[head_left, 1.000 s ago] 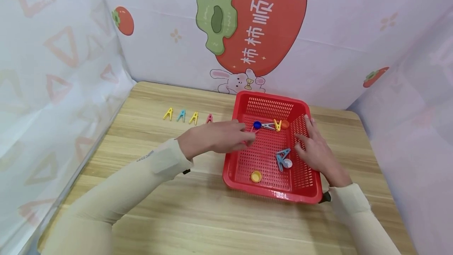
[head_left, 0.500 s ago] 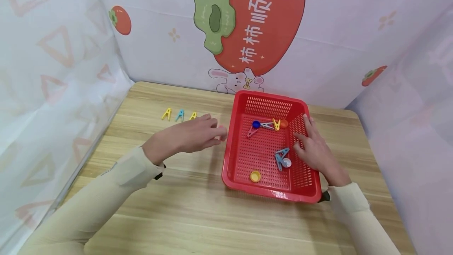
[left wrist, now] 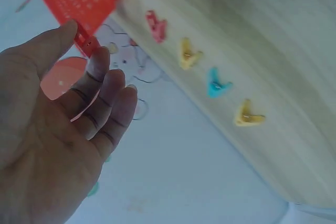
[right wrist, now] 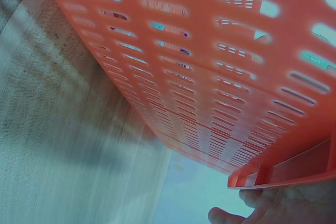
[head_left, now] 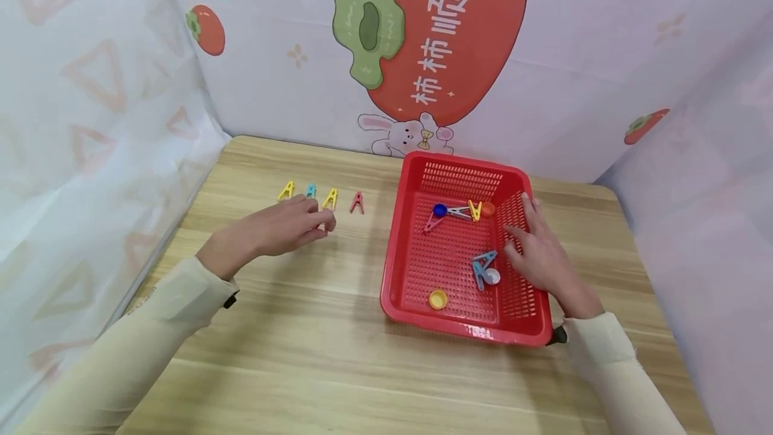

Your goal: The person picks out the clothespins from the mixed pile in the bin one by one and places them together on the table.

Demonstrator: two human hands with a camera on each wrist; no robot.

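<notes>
- Left hand (head_left: 274, 228): above the desk (head_left: 314, 354); thumb and forefinger pinched together on a small red clip (left wrist: 86, 43), the other fingers loosely bent. The clip is concealed in the head view.
- Right hand (head_left: 546, 260): rests at the right rim of the red basket (head_left: 465, 331); whether it grips cannot be told.
- Near the left hand, on the desk: a row of four clips — yellow clip (head_left: 286, 190), light-blue clip (head_left: 311, 190), second yellow clip (head_left: 330, 198), pinkish-red clip (head_left: 357, 202). The light-blue one is partly hidden by the hand.
- Basket, far end: blue cap (head_left: 439, 210), grey clip (head_left: 458, 211), golden-yellow clip (head_left: 475, 211), orange cap (head_left: 488, 209); pink clip (head_left: 433, 222) just below the blue cap.
- Basket, right side: two blue clips (head_left: 479, 275) beside a white cap (head_left: 493, 276).
- Basket, near end: yellow cap (head_left: 437, 299), well apart from the rest.
- Beyond the desk: a printed backdrop (head_left: 260, 86) — rabbit and red fruit.
</notes>
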